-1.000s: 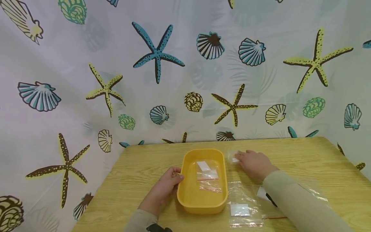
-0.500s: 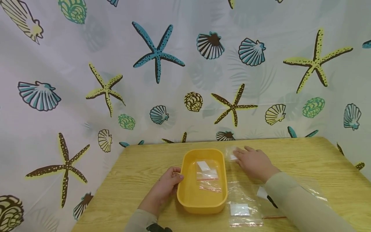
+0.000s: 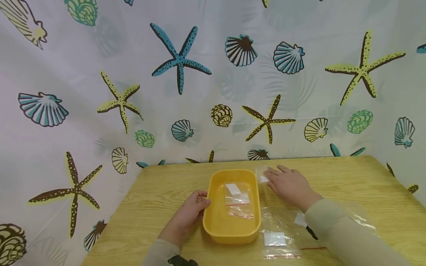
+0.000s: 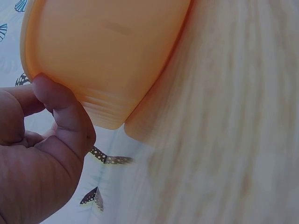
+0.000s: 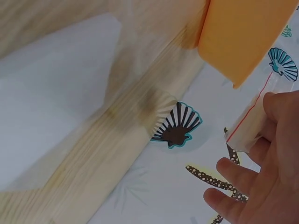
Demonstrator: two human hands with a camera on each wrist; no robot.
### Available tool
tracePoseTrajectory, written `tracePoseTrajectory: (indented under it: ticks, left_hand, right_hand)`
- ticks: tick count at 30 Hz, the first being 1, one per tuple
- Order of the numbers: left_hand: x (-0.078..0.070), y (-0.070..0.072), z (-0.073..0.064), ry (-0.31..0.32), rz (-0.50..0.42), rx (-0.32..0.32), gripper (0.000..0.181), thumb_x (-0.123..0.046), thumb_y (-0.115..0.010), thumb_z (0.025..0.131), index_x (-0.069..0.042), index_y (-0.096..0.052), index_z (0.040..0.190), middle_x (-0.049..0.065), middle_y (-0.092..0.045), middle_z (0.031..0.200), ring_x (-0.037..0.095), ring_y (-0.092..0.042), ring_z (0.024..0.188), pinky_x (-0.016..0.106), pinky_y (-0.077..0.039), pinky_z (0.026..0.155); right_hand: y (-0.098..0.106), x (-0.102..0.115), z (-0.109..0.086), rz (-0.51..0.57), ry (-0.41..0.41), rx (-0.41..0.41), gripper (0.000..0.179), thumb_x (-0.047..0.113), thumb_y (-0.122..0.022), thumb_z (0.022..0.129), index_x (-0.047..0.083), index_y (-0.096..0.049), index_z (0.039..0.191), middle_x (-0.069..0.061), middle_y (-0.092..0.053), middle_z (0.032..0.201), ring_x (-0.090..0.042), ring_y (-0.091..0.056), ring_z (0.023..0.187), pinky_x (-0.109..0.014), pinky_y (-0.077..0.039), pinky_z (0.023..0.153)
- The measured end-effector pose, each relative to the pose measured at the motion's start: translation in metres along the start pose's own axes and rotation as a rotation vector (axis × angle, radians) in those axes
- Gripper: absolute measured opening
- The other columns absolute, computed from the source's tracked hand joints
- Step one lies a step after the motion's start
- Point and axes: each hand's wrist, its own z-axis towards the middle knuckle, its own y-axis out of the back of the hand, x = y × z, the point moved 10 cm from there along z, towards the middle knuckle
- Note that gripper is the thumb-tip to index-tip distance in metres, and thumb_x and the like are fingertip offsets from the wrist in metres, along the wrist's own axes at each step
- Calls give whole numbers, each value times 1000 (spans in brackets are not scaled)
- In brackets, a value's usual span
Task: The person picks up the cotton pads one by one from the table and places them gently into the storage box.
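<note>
My left hand (image 3: 192, 210) grips the left rim of a yellow-orange plastic bin (image 3: 232, 239), thumb on the rim; the left wrist view shows the same grip on the bin's wall (image 4: 107, 42). Inside lie two small clear zip bags, one with a white label (image 3: 233, 189), both with red seal lines. At the bin's back right corner my right hand (image 3: 288, 186) pinches another small clear zip bag (image 3: 261, 175) between thumb and fingers. Its red seal line shows in the right wrist view, where the bag (image 5: 254, 112) hangs beside the bin, the other fingers spread.
Larger clear zip bags lie flat on the wooden table (image 3: 159, 195) right of the bin, one with a white label (image 3: 275, 239), another with a white label (image 3: 300, 219) partly under my right sleeve. A curtain (image 3: 206, 92) printed with shells and starfish stands behind the table.
My right hand has moved slightly left and up with the small zip bag, closer to the bin's back right corner. The left hand and bin have stayed put.
</note>
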Motion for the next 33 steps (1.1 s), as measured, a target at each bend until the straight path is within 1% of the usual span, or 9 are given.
tracePoseTrajectory:
  ticks: [5,13,18,25,33]
  left_hand:
    - [1,0,0,8,6,-8,39,-14,-51,107,0,-39,140,18,-60,109,21,-60,82,29,-51,66]
    - [0,0,0,-5,1,0,39,-14,-51,107,1,-38,139,17,-59,107,20,-58,80,29,-50,65]
    - [0,0,0,-6,-13,7,39,-13,-51,107,1,-38,140,18,-59,106,20,-58,80,28,-50,65]
    - [0,0,-1,-4,-17,2,39,-14,-51,106,1,-37,140,16,-59,105,18,-57,77,28,-49,64]
    - [-2,-1,-1,-9,-11,7,39,-14,-51,107,1,-37,140,16,-59,105,19,-57,78,28,-49,64]
  right_hand:
    - [2,8,1,1,0,0,47,38,-48,107,15,-53,148,-3,-49,152,-40,-43,139,-62,-40,104]
    - [9,29,2,-5,25,-9,47,40,-46,108,17,-54,148,-1,-50,152,-38,-42,139,-60,-39,105]
    - [10,42,4,-5,31,4,46,39,-47,107,18,-53,148,0,-49,152,-38,-41,141,-60,-39,106]
    - [11,59,11,-18,25,34,47,42,-46,107,22,-53,149,4,-49,153,-34,-40,142,-58,-39,106]
    - [12,76,15,-21,49,0,45,42,-47,107,23,-56,146,6,-53,148,-33,-44,138,-57,-41,104]
